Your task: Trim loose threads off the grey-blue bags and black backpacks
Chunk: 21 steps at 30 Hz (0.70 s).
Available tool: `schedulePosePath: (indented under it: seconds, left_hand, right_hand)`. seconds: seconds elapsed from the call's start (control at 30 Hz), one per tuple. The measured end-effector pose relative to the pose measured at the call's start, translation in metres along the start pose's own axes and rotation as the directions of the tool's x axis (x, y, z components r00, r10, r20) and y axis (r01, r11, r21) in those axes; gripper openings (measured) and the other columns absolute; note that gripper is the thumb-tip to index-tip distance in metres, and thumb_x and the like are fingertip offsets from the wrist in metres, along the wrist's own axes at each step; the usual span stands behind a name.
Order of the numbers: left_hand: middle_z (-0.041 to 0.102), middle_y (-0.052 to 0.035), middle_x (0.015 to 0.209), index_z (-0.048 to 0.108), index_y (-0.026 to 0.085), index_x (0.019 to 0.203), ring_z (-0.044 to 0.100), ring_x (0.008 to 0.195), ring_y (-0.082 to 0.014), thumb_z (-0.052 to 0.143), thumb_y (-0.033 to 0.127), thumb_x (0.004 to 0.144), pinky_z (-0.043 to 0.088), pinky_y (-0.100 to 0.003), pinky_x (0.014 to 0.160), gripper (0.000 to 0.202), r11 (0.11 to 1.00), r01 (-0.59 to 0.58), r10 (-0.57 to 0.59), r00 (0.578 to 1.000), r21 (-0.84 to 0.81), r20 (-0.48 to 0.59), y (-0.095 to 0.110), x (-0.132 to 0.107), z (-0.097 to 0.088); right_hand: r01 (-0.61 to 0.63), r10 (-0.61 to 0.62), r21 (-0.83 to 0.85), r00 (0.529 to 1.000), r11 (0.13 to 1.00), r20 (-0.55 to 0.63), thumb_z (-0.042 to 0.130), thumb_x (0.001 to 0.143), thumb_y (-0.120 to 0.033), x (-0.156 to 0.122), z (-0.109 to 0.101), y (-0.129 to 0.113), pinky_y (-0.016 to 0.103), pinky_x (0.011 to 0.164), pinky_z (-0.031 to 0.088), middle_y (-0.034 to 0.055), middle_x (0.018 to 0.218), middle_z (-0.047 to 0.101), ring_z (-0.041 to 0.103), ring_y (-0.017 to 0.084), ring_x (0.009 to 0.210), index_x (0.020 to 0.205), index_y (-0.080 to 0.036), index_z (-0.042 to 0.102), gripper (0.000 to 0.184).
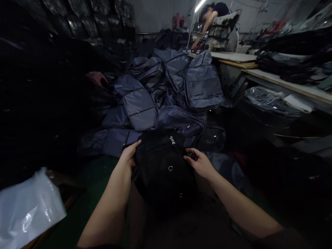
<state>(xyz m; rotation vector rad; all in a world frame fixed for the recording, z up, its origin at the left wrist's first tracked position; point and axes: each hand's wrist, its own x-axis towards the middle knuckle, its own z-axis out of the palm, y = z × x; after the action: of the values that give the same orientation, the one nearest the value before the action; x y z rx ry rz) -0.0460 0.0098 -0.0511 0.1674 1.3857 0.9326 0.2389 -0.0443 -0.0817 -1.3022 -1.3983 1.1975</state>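
A black backpack (158,166) with a silver zipper pull and two metal rings is held between my hands, close to my body. My left hand (129,154) grips its left side, the thumb on top and the other fingers partly hidden behind the fabric. On the opposite side, my right hand (198,162) has its fingers curled at the bag's edge, pinching the dark material there. Just beyond lies a heap of dark blue bags (141,109), several showing their lining and zippers.
Clear plastic bags (28,211) lie on a low surface at lower left. Work tables (287,81) with black fabric run along the right, plastic wrap (272,100) beneath. A person (220,10) bends over a table at the back. Wrapped black bundles (101,24) are stacked behind left.
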Motion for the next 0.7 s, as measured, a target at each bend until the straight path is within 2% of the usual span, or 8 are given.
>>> schedulePosePath:
  seconds: [0.17,0.33,0.43,0.7]
  left_hand:
    - [0.067,-0.0089,0.057,0.064,0.012,0.075,0.065,0.049,-0.0233,0.054,0.030,0.083,0.055,-0.035,0.050,0.023,0.997,0.073,-0.072,0.994,-0.006,0.080,0.003,0.006,-0.008]
    - [0.066,-0.0052,0.055,0.062,0.014,0.071,0.064,0.047,-0.0192,0.050,0.024,0.085,0.055,-0.030,0.050,0.021,0.997,0.055,-0.050,0.994,-0.048,0.098,0.008,0.017,-0.029]
    - [0.066,-0.0044,0.056,0.061,0.015,0.073,0.064,0.048,-0.0187,0.048,0.022,0.086,0.055,-0.031,0.051,0.019,0.997,0.042,-0.036,0.994,-0.059,0.104,0.007,0.022,-0.039]
    - [0.067,-0.0076,0.058,0.062,0.012,0.078,0.066,0.053,-0.0229,0.050,0.023,0.085,0.056,-0.033,0.054,0.017,0.998,0.050,-0.043,0.988,-0.039,0.148,0.002,0.014,-0.034]
  right_hand:
    - [-0.020,0.027,0.106,0.997,0.994,-0.071,0.071,0.067,-0.040,0.011,0.016,0.005,0.024,0.058,0.040,-0.0016,0.069,0.058,0.051,0.012,0.063,0.085,-0.018,0.065,0.030]
    - [-0.085,0.114,0.215,0.986,0.973,-0.125,0.069,0.067,-0.045,0.016,0.013,0.000,0.021,0.041,0.026,-0.0061,0.054,0.044,0.035,0.007,0.043,0.077,-0.017,0.061,0.031]
    - [-0.126,0.161,0.267,0.980,0.955,-0.114,0.070,0.065,-0.046,0.013,0.011,-0.002,0.021,0.036,0.019,-0.0074,0.051,0.039,0.029,0.006,0.038,0.074,-0.017,0.058,0.032]
    - [-0.142,0.165,0.266,0.984,0.953,-0.066,0.072,0.064,-0.046,0.010,0.008,-0.004,0.020,0.038,0.020,-0.0078,0.052,0.038,0.029,0.005,0.040,0.077,-0.018,0.059,0.034]
